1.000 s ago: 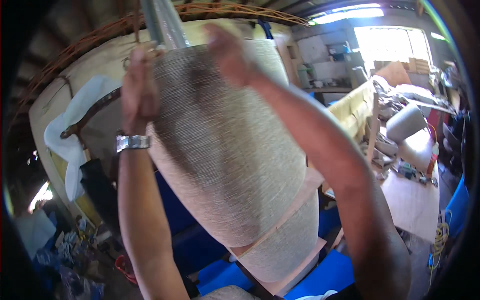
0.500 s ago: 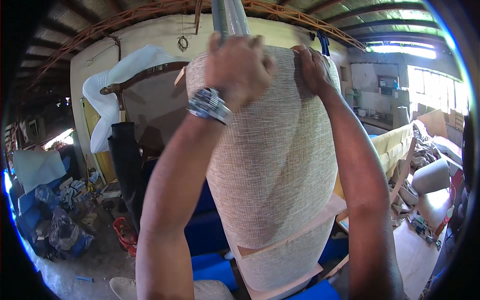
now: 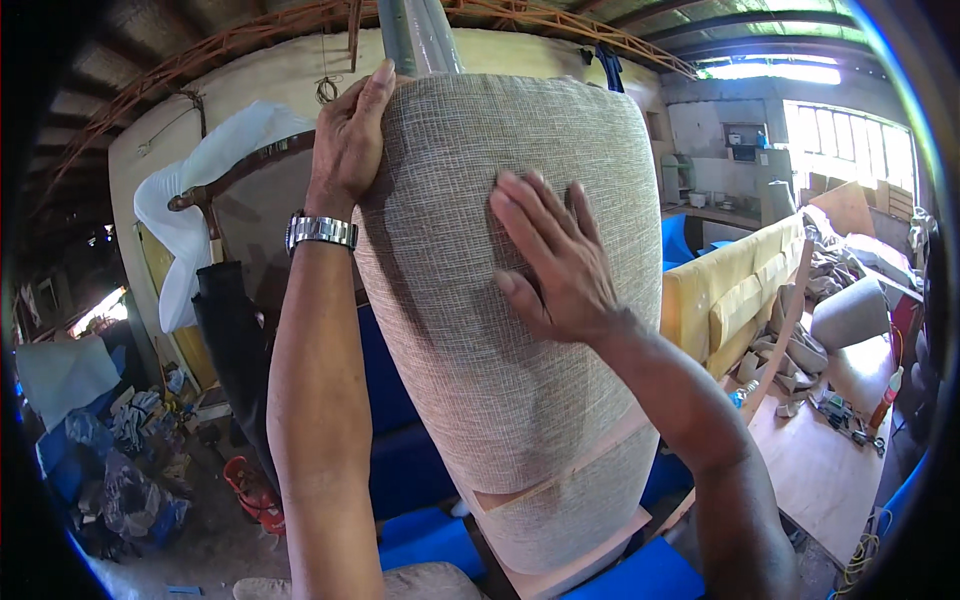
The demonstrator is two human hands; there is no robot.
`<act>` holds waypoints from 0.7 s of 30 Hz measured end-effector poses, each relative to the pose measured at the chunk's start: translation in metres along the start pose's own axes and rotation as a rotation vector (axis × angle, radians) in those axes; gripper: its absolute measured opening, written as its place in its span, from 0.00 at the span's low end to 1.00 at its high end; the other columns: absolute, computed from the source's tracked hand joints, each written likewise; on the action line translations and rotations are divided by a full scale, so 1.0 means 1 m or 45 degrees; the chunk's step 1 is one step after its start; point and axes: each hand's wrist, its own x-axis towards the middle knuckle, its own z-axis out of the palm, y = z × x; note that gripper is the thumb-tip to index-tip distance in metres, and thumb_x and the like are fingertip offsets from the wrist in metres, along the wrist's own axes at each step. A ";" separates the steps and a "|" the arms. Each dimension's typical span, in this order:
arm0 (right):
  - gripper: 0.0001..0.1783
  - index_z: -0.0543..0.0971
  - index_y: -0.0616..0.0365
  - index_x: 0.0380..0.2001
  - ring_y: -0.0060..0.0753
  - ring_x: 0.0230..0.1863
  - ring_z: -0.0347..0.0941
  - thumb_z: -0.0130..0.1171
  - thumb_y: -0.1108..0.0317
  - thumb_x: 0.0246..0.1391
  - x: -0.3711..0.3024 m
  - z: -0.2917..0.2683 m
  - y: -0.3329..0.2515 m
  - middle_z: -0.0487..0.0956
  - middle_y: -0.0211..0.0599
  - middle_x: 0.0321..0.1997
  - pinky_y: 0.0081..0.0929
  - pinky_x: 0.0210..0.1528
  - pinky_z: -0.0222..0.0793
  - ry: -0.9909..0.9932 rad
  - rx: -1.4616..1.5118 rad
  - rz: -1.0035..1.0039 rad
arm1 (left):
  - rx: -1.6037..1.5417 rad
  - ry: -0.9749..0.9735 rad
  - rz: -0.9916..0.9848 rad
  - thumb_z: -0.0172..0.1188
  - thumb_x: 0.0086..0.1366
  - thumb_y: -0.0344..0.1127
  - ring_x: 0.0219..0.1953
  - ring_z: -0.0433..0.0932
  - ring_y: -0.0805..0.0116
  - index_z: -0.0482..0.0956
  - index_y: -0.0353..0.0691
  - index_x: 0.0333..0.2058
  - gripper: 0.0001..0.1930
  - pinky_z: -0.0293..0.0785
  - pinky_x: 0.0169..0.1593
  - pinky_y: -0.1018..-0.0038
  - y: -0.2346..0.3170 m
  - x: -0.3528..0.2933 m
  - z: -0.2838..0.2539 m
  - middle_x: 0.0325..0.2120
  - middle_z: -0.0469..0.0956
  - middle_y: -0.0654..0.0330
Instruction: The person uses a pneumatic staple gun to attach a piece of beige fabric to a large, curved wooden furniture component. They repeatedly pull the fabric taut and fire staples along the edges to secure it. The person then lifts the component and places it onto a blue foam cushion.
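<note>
A tall upholstered chair back (image 3: 500, 380), covered in beige-grey woven fabric, stands in front of me and narrows toward its foot. A gap across its lower part shows bare pale wood, with another fabric-covered section (image 3: 570, 520) beneath. My left hand (image 3: 350, 140), with a metal watch on the wrist, grips the upper left edge; its thumb points up along the rim and the fingers are partly hidden. My right hand (image 3: 560, 260) lies on the front fabric right of the middle, fingers spread and holding nothing.
Blue padded pieces (image 3: 430, 540) lie below the chair. At right are a yellow foam-covered sofa frame (image 3: 735, 300) and a wooden board (image 3: 820, 480) with tools and a fabric roll (image 3: 850, 312). A red gas cylinder (image 3: 252, 492) and plastic bags (image 3: 140, 490) stand on the left floor.
My left hand has moved from the top edge left and down onto the side edge. My right hand has left the top right corner and come down flat onto the front fabric.
</note>
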 end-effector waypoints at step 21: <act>0.31 0.69 0.55 0.65 0.52 0.71 0.61 0.36 0.47 0.69 0.095 0.013 0.100 0.67 0.51 0.69 0.43 0.73 0.50 0.246 0.155 0.355 | 0.592 0.313 0.267 0.57 0.66 0.58 0.71 0.52 0.40 0.55 0.31 0.68 0.44 0.52 0.71 0.52 -0.025 -0.116 0.039 0.68 0.56 0.37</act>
